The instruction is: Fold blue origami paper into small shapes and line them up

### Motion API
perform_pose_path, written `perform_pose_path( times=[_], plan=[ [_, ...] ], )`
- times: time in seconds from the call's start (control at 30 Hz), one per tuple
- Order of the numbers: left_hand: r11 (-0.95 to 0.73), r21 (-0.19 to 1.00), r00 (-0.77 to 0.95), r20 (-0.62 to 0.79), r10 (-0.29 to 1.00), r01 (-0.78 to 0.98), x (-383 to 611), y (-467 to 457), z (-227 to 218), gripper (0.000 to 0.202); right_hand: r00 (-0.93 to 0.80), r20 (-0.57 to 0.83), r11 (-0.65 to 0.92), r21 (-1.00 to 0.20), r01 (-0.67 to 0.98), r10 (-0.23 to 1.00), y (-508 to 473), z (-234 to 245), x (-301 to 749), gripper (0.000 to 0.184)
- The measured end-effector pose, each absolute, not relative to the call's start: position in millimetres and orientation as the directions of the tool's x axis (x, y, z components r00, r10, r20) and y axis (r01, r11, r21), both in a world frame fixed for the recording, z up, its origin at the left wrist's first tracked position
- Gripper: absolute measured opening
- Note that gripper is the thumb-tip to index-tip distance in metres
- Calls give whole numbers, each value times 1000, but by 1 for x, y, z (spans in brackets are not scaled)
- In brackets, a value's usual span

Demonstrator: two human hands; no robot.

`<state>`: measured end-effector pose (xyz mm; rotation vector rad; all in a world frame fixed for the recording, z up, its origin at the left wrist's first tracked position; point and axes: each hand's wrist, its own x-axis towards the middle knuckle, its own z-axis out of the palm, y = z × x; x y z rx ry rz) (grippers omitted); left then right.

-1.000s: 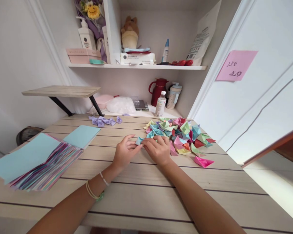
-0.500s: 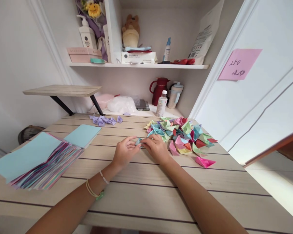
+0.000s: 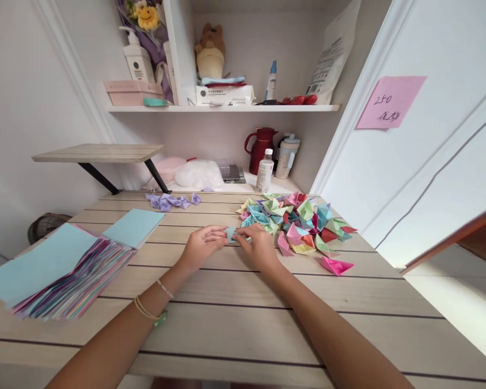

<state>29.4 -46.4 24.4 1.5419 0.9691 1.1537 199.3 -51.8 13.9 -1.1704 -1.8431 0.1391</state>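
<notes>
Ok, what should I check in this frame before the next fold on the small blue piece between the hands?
1. Both hands on the blue piece: ok. The left hand and right hand pinch it from either side.
2. Piece flat on the table: cannot tell, the fingers hide its underside.
3. Piece apart from the folded pile: ok, though the pile lies just behind the right hand.
4. Paper stack out of the hands' way: ok, it lies far to the left, untouched.
5. Creases lined up: cannot tell, too small to see.
</notes>
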Motion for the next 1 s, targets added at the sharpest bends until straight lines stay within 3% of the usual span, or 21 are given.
perform_pose_path(
  times=[0.1, 0.23, 0.43, 0.67, 0.87, 1.0],
  plan=[
    [-186, 982, 291, 184, 939, -20, 29, -42, 21, 46, -43, 481, 444, -767, 463, 876, -52, 14, 199, 17],
    [-130, 990, 339, 142, 930, -60, 30, -41, 15, 46, -141, 335, 362, -889, 279, 931, -53, 15, 197, 21],
    [-115, 993, 377, 121, 918, -39, 32, -43, 13, 39, -113, 228, 242, -961, 132, 967, -52, 8, 196, 18],
    [-50, 999, 368, 46, 929, 4, 29, -41, 6, 34, -146, 226, 249, -955, 162, 963, -50, 2, 196, 15],
    [56, 998, 324, -41, 945, -36, 29, -41, 11, 37, -280, 112, 99, -993, -59, 953, -46, 2, 199, 22],
    [86, 996, 339, -68, 938, -37, 30, -43, 15, 35, -193, 85, 59, -989, -135, 978, -46, -1, 197, 22]
  ],
)
